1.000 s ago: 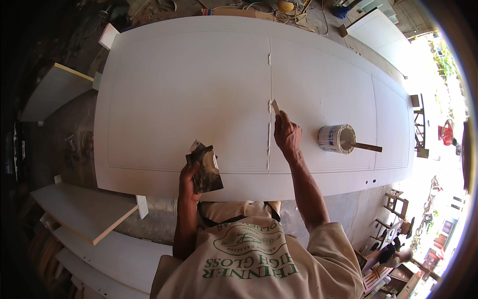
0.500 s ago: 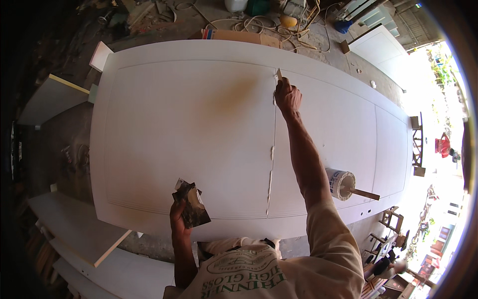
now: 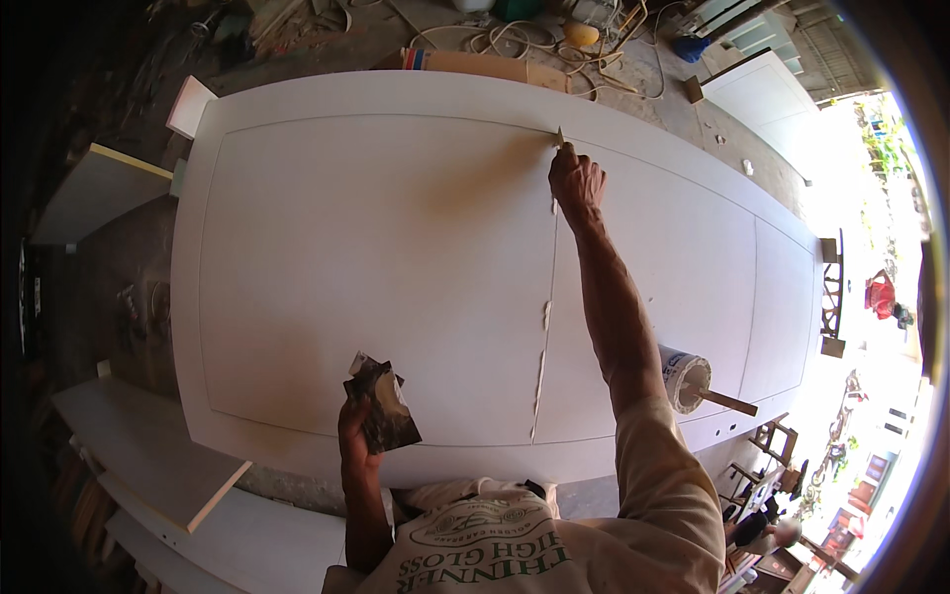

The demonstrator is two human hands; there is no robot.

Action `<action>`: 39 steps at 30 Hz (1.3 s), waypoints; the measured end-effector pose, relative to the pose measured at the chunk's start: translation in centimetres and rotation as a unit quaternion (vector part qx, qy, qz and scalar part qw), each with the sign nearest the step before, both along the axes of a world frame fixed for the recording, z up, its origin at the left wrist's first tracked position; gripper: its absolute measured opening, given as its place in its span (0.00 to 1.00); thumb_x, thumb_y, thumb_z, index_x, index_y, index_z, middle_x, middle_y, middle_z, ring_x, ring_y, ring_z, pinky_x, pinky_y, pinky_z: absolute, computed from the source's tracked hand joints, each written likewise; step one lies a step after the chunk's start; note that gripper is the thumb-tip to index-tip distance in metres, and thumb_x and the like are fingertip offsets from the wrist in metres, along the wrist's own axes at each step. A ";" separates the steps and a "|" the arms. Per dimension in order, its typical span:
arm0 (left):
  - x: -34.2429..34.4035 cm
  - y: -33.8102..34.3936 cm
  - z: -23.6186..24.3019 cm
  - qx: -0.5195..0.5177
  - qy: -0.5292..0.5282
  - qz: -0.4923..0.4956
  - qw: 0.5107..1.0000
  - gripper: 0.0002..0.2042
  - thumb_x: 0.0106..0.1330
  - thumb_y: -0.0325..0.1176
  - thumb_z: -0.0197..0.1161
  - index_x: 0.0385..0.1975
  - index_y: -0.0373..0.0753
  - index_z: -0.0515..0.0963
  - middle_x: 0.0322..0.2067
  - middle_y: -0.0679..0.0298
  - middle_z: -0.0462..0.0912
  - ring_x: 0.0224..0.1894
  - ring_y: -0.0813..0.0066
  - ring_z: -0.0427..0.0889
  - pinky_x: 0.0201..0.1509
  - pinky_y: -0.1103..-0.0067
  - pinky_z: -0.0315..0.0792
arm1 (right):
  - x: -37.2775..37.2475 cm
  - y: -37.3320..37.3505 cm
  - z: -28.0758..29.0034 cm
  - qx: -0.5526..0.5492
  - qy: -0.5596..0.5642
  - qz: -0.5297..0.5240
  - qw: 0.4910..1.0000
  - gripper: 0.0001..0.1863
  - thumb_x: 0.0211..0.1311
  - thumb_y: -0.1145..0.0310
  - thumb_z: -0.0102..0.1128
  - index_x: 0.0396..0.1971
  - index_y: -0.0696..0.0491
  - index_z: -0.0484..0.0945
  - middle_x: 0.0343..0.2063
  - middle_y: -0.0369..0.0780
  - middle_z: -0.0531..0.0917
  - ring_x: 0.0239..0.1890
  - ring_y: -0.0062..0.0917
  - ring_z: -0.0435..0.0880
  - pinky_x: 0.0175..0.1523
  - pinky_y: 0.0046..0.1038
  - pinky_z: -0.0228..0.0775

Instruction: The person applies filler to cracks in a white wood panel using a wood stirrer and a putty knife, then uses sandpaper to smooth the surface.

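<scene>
A large white door panel (image 3: 376, 247) with shallow grooves lies flat in front of me. My right hand (image 3: 578, 186) reaches to its far side, fingers closed on a small thin putty scraper (image 3: 560, 137). The scraper is at the far end of a cross groove. White putty (image 3: 545, 317) sits in broken ridges along that groove toward me. Over the near left part of the panel, my left hand (image 3: 356, 428) grips some thin dark plates (image 3: 393, 416) smeared with pale putty.
Right of my right forearm, a white bucket (image 3: 685, 381) stands on the panel with a wooden stick (image 3: 730, 402) in it. More boards (image 3: 148, 436) lie at the lower left. Beyond the far edge are a cardboard box (image 3: 485, 66) and a tangled hose (image 3: 515, 42).
My right hand has shifted slightly up and right in the picture, and the scraper has turned more edge-on. My left hand keeps its hold on the plates. The view has moved slightly.
</scene>
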State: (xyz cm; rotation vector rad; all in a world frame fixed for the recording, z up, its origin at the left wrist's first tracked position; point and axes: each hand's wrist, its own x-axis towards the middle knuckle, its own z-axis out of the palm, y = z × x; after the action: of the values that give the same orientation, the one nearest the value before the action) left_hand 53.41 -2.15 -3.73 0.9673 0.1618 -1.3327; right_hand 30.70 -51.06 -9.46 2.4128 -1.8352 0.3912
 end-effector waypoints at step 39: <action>-1.1 1.4 2.7 -0.094 -0.008 -0.172 0.980 0.21 0.74 0.33 0.64 0.64 0.33 0.73 0.56 0.57 0.84 0.55 0.67 0.85 0.60 0.69 0.80 | -9.5 51.5 6.6 0.137 -0.130 -0.041 0.981 0.10 0.69 0.69 0.62 0.47 0.54 0.80 0.11 0.41 0.78 0.12 0.40 0.78 0.20 0.41 0.69</action>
State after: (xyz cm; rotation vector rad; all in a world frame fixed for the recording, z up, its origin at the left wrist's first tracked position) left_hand 52.31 -0.79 -0.99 0.8695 -0.1499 -1.6245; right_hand 21.22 0.49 -2.87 2.5517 -2.2231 0.4993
